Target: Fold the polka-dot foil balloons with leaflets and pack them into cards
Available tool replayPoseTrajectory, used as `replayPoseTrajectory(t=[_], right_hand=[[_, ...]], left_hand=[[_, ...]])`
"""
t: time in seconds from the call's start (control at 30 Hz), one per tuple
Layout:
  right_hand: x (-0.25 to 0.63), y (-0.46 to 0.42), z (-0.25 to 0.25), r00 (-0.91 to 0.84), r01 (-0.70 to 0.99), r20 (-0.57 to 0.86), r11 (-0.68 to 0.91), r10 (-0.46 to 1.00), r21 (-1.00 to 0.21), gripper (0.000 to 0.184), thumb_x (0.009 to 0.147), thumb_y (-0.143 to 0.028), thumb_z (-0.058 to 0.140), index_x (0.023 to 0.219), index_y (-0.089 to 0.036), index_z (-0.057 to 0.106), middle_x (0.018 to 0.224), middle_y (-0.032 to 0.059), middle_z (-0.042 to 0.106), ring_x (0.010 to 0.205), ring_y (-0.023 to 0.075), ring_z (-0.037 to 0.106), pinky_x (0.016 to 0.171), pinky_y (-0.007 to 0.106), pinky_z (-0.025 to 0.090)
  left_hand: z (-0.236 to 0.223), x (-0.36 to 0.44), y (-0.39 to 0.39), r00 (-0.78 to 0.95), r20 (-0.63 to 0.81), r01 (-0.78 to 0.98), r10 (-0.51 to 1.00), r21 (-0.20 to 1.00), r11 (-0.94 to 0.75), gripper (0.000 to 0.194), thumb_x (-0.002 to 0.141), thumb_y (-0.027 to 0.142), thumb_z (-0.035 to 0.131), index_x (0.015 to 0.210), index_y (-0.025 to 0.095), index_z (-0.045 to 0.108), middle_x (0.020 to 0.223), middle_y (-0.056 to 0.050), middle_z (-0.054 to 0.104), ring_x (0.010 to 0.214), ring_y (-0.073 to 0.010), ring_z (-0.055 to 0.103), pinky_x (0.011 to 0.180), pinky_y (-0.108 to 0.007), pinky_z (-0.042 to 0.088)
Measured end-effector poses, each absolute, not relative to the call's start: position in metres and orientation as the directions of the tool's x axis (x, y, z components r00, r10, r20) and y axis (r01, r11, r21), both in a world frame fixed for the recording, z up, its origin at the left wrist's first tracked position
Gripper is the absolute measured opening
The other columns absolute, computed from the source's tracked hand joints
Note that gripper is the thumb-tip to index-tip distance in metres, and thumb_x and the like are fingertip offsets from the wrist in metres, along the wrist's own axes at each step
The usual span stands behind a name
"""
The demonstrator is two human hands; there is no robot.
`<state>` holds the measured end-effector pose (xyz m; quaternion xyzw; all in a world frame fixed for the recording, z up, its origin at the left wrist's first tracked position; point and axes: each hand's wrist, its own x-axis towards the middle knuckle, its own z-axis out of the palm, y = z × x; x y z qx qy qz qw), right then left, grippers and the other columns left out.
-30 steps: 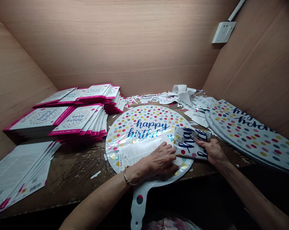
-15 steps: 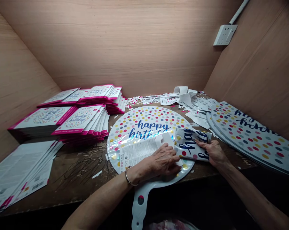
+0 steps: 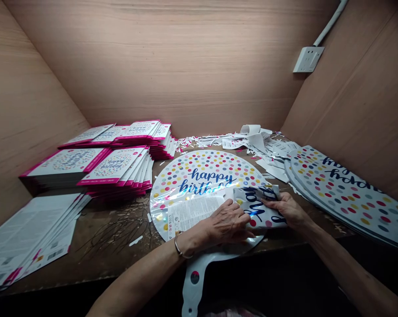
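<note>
A flat foil balloon (image 3: 199, 165) with coloured dots and blue "happy birthday" lettering lies in front of me, its neck hanging over the table edge. On it rests a clear plastic bag (image 3: 192, 211) with a printed text card inside. My left hand (image 3: 228, 222) presses on the bag's right end with fingers curled; its fingertips are partly hidden. My right hand (image 3: 286, 211) pinches the right end of a folded foil balloon (image 3: 252, 204). The folded balloon's left end lies against my left hand at the bag's end; how far it is inside I cannot tell.
Stacks of pink-edged printed packs (image 3: 116, 165) stand at the left back. Several cards (image 3: 30, 233) are fanned at the left front. Paper scraps (image 3: 256, 141) litter the back. More flat balloons (image 3: 347, 193) are piled at the right. A socket (image 3: 308, 59) is fixed to the wall.
My right hand has moved the folded balloon left, towards the bag and my left hand. My left hand stays at the bag's end. The view has shifted slightly.
</note>
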<state>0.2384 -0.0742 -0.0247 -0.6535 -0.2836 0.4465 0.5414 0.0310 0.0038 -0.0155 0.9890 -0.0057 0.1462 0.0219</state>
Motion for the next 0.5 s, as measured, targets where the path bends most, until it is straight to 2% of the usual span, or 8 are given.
replayPoseTrajectory(t=[0.07, 0.17, 0.3, 0.33, 0.4, 0.43, 0.47, 0.5], right_hand=[[0.236, -0.071, -0.023, 0.393, -0.072, -0.294, -0.290, 0.871, -0.954, 0.029, 0.046, -0.032, 0.080, 0.065, -0.015, 0.067, 0.058, 0.0009, 0.065, 0.048, 0.0142, 0.056, 0.044, 0.023, 0.044], [0.232, -0.065, -0.021, 0.332, 0.007, -0.307, -0.328, 0.892, -0.945, 0.028, 0.047, -0.031, 0.078, 0.067, -0.014, 0.068, 0.063, 0.0027, 0.067, 0.052, 0.0154, 0.058, 0.048, 0.024, 0.046], [0.234, -0.059, -0.012, 0.324, 0.136, -0.294, -0.352, 0.899, -0.926, 0.032, 0.051, -0.031, 0.077, 0.078, -0.014, 0.070, 0.071, 0.0056, 0.068, 0.063, 0.0221, 0.062, 0.057, 0.032, 0.050], [0.235, -0.058, -0.008, 0.366, 0.219, -0.216, -0.310, 0.905, -0.925, 0.035, 0.053, -0.031, 0.076, 0.085, -0.016, 0.069, 0.078, 0.0059, 0.069, 0.070, 0.0242, 0.063, 0.063, 0.035, 0.051], [0.237, -0.057, 0.000, 0.365, 0.511, 0.104, -0.106, 0.925, -0.853, 0.041, 0.062, -0.034, 0.073, 0.101, -0.020, 0.066, 0.098, 0.0070, 0.067, 0.091, 0.0278, 0.060, 0.082, 0.042, 0.048], [0.237, -0.056, 0.003, 0.246, 0.672, 0.285, 0.049, 0.926, -0.739, 0.042, 0.068, -0.034, 0.069, 0.108, -0.022, 0.063, 0.109, 0.0070, 0.063, 0.103, 0.0284, 0.056, 0.092, 0.045, 0.041], [0.236, -0.056, 0.005, 0.050, 0.782, 0.409, 0.219, 0.911, -0.583, 0.040, 0.074, -0.033, 0.064, 0.113, -0.024, 0.061, 0.118, 0.0063, 0.059, 0.113, 0.0280, 0.049, 0.100, 0.047, 0.033], [0.235, -0.055, 0.004, -0.179, 0.815, 0.440, 0.383, 0.880, -0.435, 0.038, 0.079, -0.032, 0.059, 0.116, -0.026, 0.059, 0.123, 0.0053, 0.056, 0.120, 0.0269, 0.043, 0.105, 0.048, 0.026]], left_hand=[[-0.014, 0.031, 0.003, 0.946, 0.323, -0.028, -0.021, 0.018, -0.999, 0.036, 0.090, 0.047, 0.037, 0.082, 0.018, 0.054, 0.073, -0.003, 0.052, 0.070, -0.0162, 0.042, 0.069, -0.032, 0.030], [-0.016, 0.031, 0.002, 0.953, 0.297, -0.064, -0.060, 0.006, -0.998, 0.024, 0.091, 0.036, 0.040, 0.083, 0.019, 0.055, 0.073, -0.002, 0.053, 0.069, -0.0157, 0.042, 0.068, -0.032, 0.030], [-0.018, 0.031, 0.003, 0.964, 0.254, -0.096, -0.082, 0.041, -0.995, 0.017, 0.087, 0.032, 0.047, 0.081, 0.019, 0.055, 0.073, -0.002, 0.053, 0.071, -0.0155, 0.044, 0.070, -0.031, 0.031], [-0.019, 0.030, 0.003, 0.964, 0.253, -0.096, -0.080, 0.050, -0.994, 0.017, 0.087, 0.031, 0.047, 0.080, 0.019, 0.055, 0.073, -0.002, 0.054, 0.072, -0.0154, 0.044, 0.070, -0.031, 0.031], [-0.020, 0.030, 0.003, 0.965, 0.251, -0.095, -0.076, 0.063, -0.993, 0.016, 0.087, 0.031, 0.047, 0.080, 0.019, 0.056, 0.073, -0.001, 0.055, 0.072, -0.0155, 0.045, 0.070, -0.032, 0.032], [-0.021, 0.030, 0.004, 0.965, 0.251, -0.097, -0.078, 0.064, -0.993, 0.015, 0.087, 0.031, 0.048, 0.081, 0.019, 0.056, 0.074, -0.001, 0.055, 0.072, -0.0157, 0.046, 0.070, -0.032, 0.033], [-0.021, 0.030, 0.003, 0.963, 0.257, -0.101, -0.081, 0.063, -0.993, 0.014, 0.086, 0.030, 0.049, 0.082, 0.019, 0.057, 0.076, -0.001, 0.057, 0.074, -0.0161, 0.047, 0.072, -0.032, 0.034], [-0.021, 0.030, 0.003, 0.959, 0.272, -0.101, -0.081, 0.061, -0.993, 0.013, 0.086, 0.030, 0.049, 0.085, 0.019, 0.057, 0.080, -0.002, 0.058, 0.079, -0.0168, 0.049, 0.074, -0.032, 0.035]])
